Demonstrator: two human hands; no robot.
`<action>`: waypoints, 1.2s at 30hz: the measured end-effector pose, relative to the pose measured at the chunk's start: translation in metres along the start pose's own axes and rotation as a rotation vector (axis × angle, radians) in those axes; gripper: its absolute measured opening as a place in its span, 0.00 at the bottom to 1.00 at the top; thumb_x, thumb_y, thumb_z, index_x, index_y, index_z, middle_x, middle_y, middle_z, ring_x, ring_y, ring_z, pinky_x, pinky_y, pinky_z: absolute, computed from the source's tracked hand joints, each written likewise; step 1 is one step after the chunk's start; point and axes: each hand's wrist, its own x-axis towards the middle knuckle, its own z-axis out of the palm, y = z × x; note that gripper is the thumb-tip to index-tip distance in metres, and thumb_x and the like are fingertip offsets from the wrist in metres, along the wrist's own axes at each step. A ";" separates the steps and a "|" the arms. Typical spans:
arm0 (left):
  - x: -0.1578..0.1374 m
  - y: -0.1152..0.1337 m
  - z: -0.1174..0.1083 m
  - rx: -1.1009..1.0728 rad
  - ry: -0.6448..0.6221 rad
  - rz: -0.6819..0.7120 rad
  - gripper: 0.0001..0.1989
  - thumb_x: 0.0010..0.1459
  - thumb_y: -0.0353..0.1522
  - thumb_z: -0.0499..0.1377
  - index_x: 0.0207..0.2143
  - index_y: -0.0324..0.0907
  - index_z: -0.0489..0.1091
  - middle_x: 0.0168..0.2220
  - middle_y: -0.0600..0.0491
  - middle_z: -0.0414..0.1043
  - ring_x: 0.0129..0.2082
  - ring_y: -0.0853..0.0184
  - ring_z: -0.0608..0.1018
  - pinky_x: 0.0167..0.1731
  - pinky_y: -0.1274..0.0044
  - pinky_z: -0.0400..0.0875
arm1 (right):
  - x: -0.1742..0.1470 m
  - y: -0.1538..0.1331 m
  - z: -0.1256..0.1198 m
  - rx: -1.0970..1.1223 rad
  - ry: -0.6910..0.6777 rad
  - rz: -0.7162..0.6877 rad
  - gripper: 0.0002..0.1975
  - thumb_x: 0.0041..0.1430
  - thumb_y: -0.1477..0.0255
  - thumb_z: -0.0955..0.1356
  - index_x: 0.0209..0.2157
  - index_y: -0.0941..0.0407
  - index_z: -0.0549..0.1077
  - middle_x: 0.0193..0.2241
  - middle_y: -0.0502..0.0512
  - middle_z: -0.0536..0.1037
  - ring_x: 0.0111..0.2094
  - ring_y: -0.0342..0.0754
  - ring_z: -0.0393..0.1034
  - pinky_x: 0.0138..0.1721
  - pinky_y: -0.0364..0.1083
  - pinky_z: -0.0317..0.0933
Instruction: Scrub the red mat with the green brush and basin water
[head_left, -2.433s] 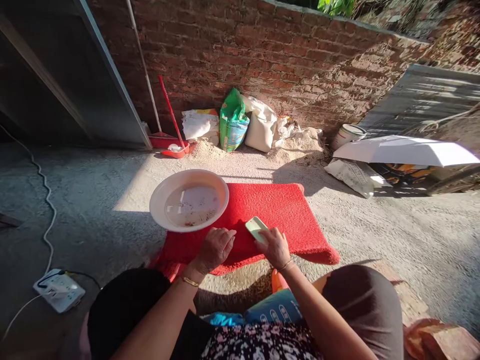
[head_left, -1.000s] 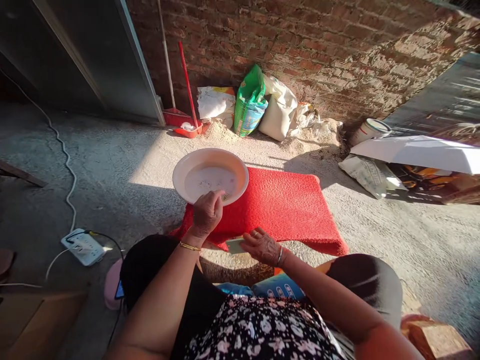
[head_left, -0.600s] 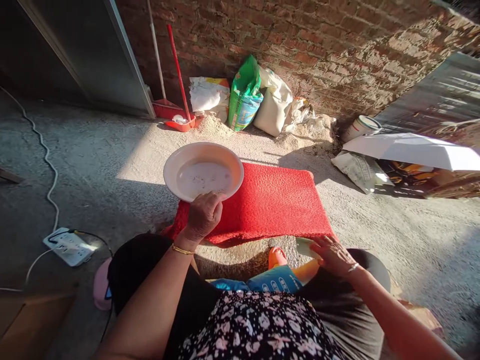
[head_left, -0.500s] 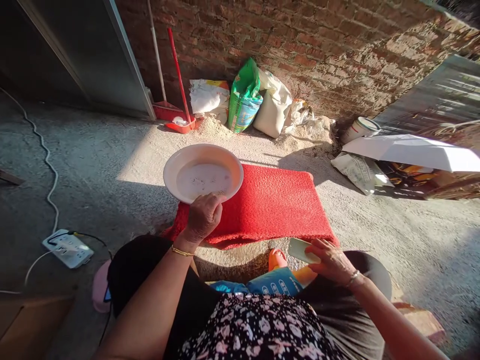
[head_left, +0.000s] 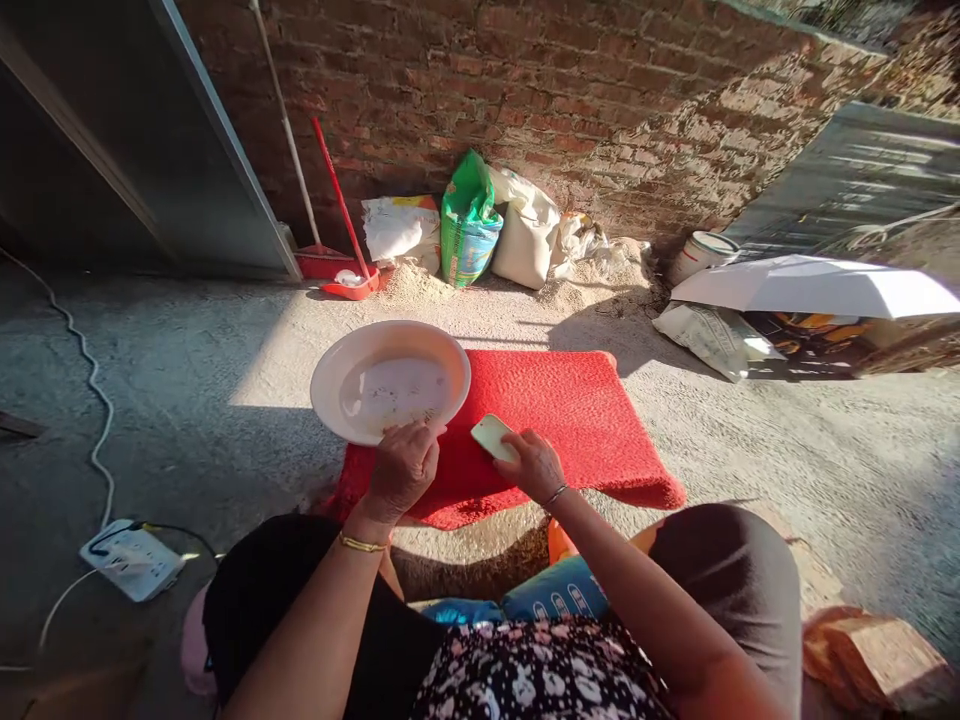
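Green phone (head_left: pixel 493 438), long axis slanting away leftward; right hand (head_left: pixel 536 465) gripping, left hand (head_left: pixel 405 465) hold unclear

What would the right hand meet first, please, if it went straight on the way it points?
Most likely the pale basin, at its right rim: the right hand points forward and leftward, its pale green slab leading. Height is unclear, so it might pass over the rim.

Far off, 1 green sack (head_left: pixel 470 232) and 1 cream sack (head_left: pixel 523 242) stand side by side before a brick wall (head_left: pixel 525 85), a red dustpan (head_left: pixel 358 288) to their left. A white bucket (head_left: pixel 697 258) stands far right, near a white umbrella (head_left: pixel 806 287); near left lies a power strip (head_left: pixel 142 568).
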 end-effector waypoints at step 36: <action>-0.009 -0.019 -0.011 -0.024 0.140 -0.182 0.12 0.70 0.25 0.52 0.43 0.43 0.76 0.34 0.50 0.81 0.33 0.63 0.81 0.36 0.73 0.72 | 0.040 -0.021 -0.013 0.224 0.057 0.326 0.17 0.62 0.56 0.74 0.48 0.50 0.77 0.44 0.54 0.81 0.42 0.52 0.77 0.38 0.45 0.61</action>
